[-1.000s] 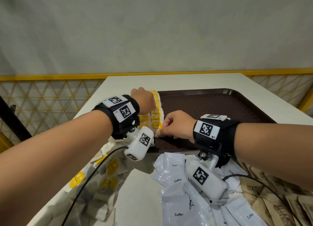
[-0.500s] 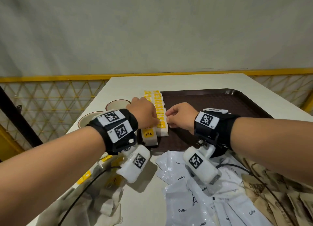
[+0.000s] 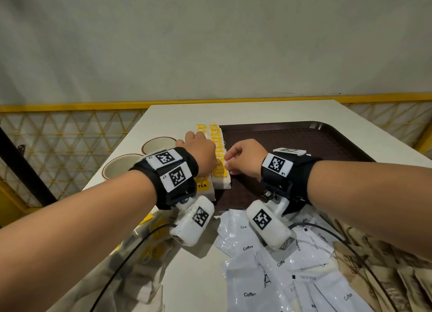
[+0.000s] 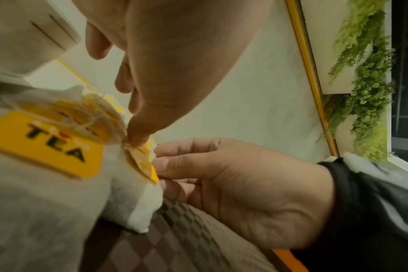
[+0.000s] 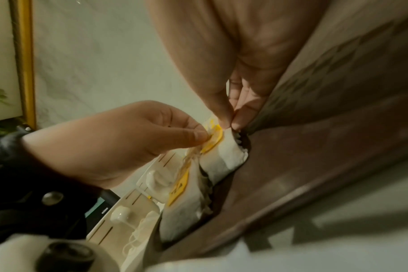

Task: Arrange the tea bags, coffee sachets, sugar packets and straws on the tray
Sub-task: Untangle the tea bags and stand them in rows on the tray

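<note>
We read "TEA" in black on a yellow tag (image 3: pixel 202 185) on the nearest bag of the left-hand row; the left wrist view shows the same tag (image 4: pixel 48 143) large and blurred. The white coffee sachets (image 3: pixel 247 248) lying loose on the table (image 3: pixel 187 110) near us each carry the word "Coffee". The brown packets (image 3: pixel 383 281) at lower right bear print too blurred to read. The wrist bands show "L1" and "R1" beside their black-and-white marker squares.

The tea bags (image 3: pixel 218 146) lie in two rows along the left edge of the dark brown tray (image 3: pixel 304 143), yellow tags up. Our left hand (image 3: pixel 198 153) rests over the rows with fingers bent down, and our right hand (image 3: pixel 243 157) sits just beside it on the tray side.

From the head, knuckles hide the fingertips. The wrist views fill that in: the left hand (image 5: pixel 119 139) pinches a yellow tag between thumb and forefinger, and the right hand (image 4: pixel 233 176) has its fingers narrowly curled in against the same white bag (image 4: pixel 138 198), thumb and fingertip meeting at the bag's top edge. They also show the tray's checkered texture and green plants (image 4: pixel 366 77) on the wall. Only the head view shows two cups (image 3: pixel 119 167) left of the tray.
</note>
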`<state>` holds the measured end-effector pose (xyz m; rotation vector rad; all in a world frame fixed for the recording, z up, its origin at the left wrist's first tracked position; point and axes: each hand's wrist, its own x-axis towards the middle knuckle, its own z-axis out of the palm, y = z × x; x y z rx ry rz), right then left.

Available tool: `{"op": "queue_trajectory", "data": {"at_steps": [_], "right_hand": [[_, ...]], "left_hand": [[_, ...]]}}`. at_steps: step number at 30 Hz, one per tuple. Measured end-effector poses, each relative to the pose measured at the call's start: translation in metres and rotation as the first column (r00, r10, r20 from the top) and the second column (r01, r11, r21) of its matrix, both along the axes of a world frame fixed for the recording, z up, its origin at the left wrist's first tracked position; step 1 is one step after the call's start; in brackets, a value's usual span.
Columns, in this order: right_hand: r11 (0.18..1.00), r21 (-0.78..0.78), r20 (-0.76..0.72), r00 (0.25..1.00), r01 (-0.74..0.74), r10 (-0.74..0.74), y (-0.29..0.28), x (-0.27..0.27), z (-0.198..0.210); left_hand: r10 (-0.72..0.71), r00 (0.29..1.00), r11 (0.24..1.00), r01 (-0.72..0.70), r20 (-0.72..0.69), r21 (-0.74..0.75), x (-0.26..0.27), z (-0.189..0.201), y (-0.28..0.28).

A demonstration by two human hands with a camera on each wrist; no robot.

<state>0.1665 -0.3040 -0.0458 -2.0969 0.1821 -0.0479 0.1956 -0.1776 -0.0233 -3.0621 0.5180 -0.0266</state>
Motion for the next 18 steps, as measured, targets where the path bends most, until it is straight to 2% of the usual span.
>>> {"op": "queue_trajectory", "data": {"at_steps": [5,10,18], "right_hand": [[0.999,0.039,-0.004,1.0,-0.017,0.017,-0.001,0.001,0.001],[0.997,0.082,-0.006,1.0,0.0,0.001,-0.009,0.001,0.001],[0.995,0.098,-0.029,0.999,-0.036,0.039,-0.009,-0.001,-0.001]], "left_hand": [[0.019,0.999,1.0,-0.019,-0.03,0.002,0.003,0.0,-0.001],[0.0,0.999,0.997,-0.003,-0.044,-0.072,0.002,0.01,0.004],[-0.019,0.999,1.0,0.019,-0.045,0.012,-0.001,0.01,0.003]]}}
